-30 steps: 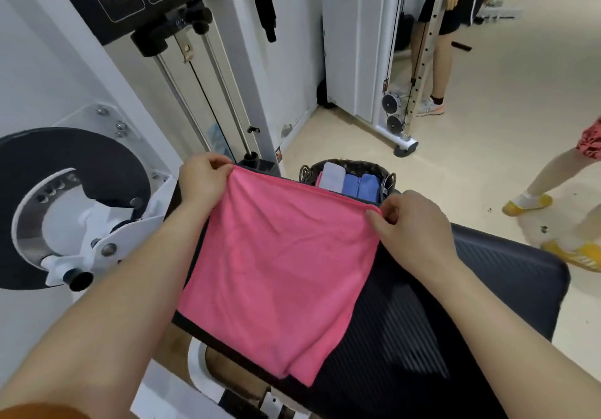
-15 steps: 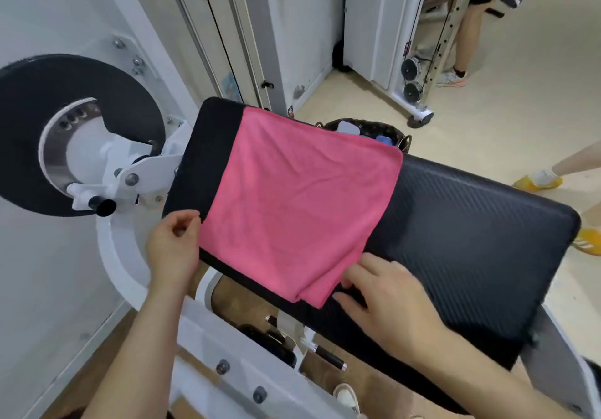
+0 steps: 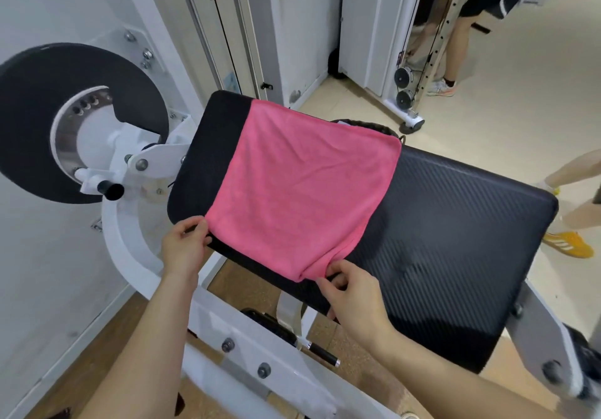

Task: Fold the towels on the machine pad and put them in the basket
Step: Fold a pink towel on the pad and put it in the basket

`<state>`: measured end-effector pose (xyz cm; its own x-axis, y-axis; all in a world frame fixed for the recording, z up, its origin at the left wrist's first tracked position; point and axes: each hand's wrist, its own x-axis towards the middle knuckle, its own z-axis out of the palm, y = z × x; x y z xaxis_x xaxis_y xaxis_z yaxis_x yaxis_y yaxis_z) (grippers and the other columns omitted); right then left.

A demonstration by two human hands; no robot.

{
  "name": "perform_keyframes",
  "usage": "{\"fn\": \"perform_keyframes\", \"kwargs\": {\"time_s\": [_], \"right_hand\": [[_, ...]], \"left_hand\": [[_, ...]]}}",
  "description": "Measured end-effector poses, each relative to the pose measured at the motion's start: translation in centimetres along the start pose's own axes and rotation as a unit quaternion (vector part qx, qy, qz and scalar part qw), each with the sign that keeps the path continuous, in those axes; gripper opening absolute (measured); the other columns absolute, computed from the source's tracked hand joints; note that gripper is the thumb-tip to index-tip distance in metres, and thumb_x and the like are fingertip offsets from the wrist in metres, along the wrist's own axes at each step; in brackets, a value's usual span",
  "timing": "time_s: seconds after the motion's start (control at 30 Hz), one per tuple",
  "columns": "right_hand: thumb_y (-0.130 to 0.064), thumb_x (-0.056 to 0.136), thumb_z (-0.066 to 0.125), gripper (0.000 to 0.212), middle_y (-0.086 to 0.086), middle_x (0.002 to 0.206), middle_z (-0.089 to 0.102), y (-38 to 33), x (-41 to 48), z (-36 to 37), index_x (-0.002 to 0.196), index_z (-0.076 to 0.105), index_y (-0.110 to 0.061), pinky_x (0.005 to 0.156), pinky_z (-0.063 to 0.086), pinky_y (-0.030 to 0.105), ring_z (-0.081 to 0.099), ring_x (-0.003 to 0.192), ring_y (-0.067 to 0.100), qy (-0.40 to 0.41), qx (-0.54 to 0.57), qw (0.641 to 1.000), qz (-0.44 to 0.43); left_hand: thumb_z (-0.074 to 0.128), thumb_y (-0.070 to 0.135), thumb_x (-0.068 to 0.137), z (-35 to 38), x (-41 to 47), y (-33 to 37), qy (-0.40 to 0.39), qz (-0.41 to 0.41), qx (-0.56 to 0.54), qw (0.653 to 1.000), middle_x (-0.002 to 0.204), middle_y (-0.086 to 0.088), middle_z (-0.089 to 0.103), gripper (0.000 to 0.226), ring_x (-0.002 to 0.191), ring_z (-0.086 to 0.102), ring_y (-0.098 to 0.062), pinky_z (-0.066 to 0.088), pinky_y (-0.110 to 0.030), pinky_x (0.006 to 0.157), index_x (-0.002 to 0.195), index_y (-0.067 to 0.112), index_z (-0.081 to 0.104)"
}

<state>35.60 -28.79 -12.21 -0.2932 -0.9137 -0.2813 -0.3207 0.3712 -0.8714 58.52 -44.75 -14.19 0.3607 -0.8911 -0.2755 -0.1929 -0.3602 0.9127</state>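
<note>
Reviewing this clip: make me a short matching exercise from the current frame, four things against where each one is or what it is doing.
Things:
1. pink microfibre towel
2. left hand
3. right hand
4. dark woven basket

Places or states:
A. pinching the towel's near right corner
B. mostly hidden behind the pad's far edge
C. spread flat on the black machine pad
D. at the towel's near left corner

Pairs: 1-C, 2-D, 3-A, 4-B

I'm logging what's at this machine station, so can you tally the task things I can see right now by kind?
Pink towel: 1
Black machine pad: 1
Basket, only its rim showing behind the pad: 1
Hands at the towel's near corners, left and right: 2
Total: 5
</note>
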Motion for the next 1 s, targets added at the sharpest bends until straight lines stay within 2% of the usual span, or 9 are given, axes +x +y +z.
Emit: {"fn": "perform_keyframes", "kwargs": {"time_s": [0.13, 0.23, 0.33, 0.47, 0.6, 0.7, 0.8, 0.9, 1.0], "right_hand": [[-0.018, 0.093, 0.059, 0.016, 0.004, 0.062, 0.064, 0.0, 0.0, 0.0, 0.079, 0.066, -0.017, 0.049, 0.052, 0.032, 0.061, 0.044, 0.019, -0.016, 0.027, 0.998, 0.057], [-0.018, 0.094, 0.058, 0.012, 0.011, 0.082, 0.071, 0.1, 0.0, -0.5, 0.083, 0.064, -0.016, 0.045, 0.047, 0.027, 0.067, 0.052, 0.026, -0.060, 0.061, 0.989, 0.124], [-0.015, 0.092, 0.061, 0.011, 0.017, 0.093, 0.070, -0.1, 0.1, -1.2, 0.086, 0.064, -0.006, 0.053, 0.055, 0.035, 0.072, 0.065, 0.030, -0.078, 0.089, 0.979, 0.166], [-0.005, 0.081, 0.066, 0.009, 0.015, 0.073, 0.073, 0.4, -0.3, -2.2, 0.076, 0.069, 0.002, 0.073, 0.060, 0.046, 0.073, 0.077, 0.029, -0.050, 0.083, 0.981, 0.171], [-0.001, 0.077, 0.070, 0.006, 0.010, 0.063, 0.070, 1.3, -0.7, -3.0, 0.075, 0.065, -0.004, 0.070, 0.061, 0.046, 0.072, 0.070, 0.029, -0.019, 0.086, 0.982, 0.168], [-0.002, 0.078, 0.069, 0.020, 0.014, 0.065, 0.070, 1.4, -0.9, -3.2, 0.082, 0.051, -0.010, 0.062, 0.058, 0.040, 0.070, 0.061, 0.026, -0.018, 0.080, 0.983, 0.162], [-0.021, 0.084, 0.067, 0.018, 0.008, 0.065, 0.070, 0.7, -0.6, -3.9, 0.081, 0.050, -0.017, 0.055, 0.053, 0.033, 0.065, 0.052, 0.016, -0.023, -0.007, 0.993, 0.114], [-0.030, 0.084, 0.065, 0.008, -0.008, 0.072, 0.065, -1.7, 2.3, -6.2, 0.084, 0.059, -0.026, 0.061, 0.050, 0.031, 0.060, 0.059, 0.005, 0.099, -0.143, 0.984, -0.047], [-0.029, 0.090, 0.059, 0.032, -0.002, 0.104, 0.056, -4.9, 7.3, -9.2, 0.121, 0.059, -0.022, 0.074, 0.047, 0.031, 0.056, 0.080, 0.010, 0.199, -0.202, 0.949, -0.138]], "left_hand": [[0.063, 0.028, 0.093, 0.0, 1.1, 0.0, -0.009, -0.011, 0.014, 1.000, 0.091, -0.004, 0.063, 0.033, 0.074, 0.059, -0.016, 0.055, -0.033, 0.073, 0.124, 0.020, 0.059], [0.063, 0.028, 0.093, 0.2, 1.7, -0.1, -0.017, -0.021, 0.031, 0.999, 0.099, -0.008, 0.064, 0.020, 0.073, 0.058, -0.015, 0.048, -0.026, 0.061, 0.109, 0.015, 0.065], [0.066, 0.020, 0.091, 0.3, 2.1, -0.1, -0.018, -0.027, 0.015, 0.999, 0.092, -0.010, 0.067, 0.011, 0.071, 0.061, -0.014, 0.052, -0.026, 0.065, 0.095, 0.010, 0.067], [0.071, 0.015, 0.088, -0.1, 2.5, 0.1, 0.041, -0.038, -0.044, 0.997, 0.087, -0.007, 0.067, 0.005, 0.071, 0.061, -0.013, 0.053, -0.022, 0.066, 0.086, 0.011, 0.068], [0.071, 0.011, 0.086, 0.0, 2.7, -0.6, 0.059, -0.046, -0.040, 0.996, 0.095, -0.008, 0.067, 0.012, 0.073, 0.062, -0.013, 0.052, -0.022, 0.065, 0.098, 0.007, 0.068], [0.070, 0.013, 0.088, 0.1, 2.8, -1.0, 0.043, -0.047, -0.022, 0.998, 0.096, -0.008, 0.065, 0.019, 0.077, 0.061, -0.015, 0.051, -0.023, 0.065, 0.105, 0.008, 0.067], [0.069, 0.016, 0.088, 0.0, 2.9, -0.9, 0.032, -0.015, 0.030, 0.999, 0.095, -0.002, 0.063, 0.024, 0.088, 0.061, -0.019, 0.053, -0.030, 0.075, 0.111, 0.012, 0.065], [0.070, 0.020, 0.088, -0.2, 2.7, -0.4, 0.018, 0.025, 0.089, 0.996, 0.093, 0.000, 0.063, 0.028, 0.092, 0.062, -0.021, 0.054, -0.040, 0.086, 0.115, 0.016, 0.062], [0.069, 0.023, 0.088, -0.4, 2.5, -0.2, 0.010, 0.064, 0.157, 0.986, 0.099, -0.002, 0.064, 0.028, 0.093, 0.062, -0.022, 0.053, -0.042, 0.086, 0.115, 0.021, 0.061]]}}
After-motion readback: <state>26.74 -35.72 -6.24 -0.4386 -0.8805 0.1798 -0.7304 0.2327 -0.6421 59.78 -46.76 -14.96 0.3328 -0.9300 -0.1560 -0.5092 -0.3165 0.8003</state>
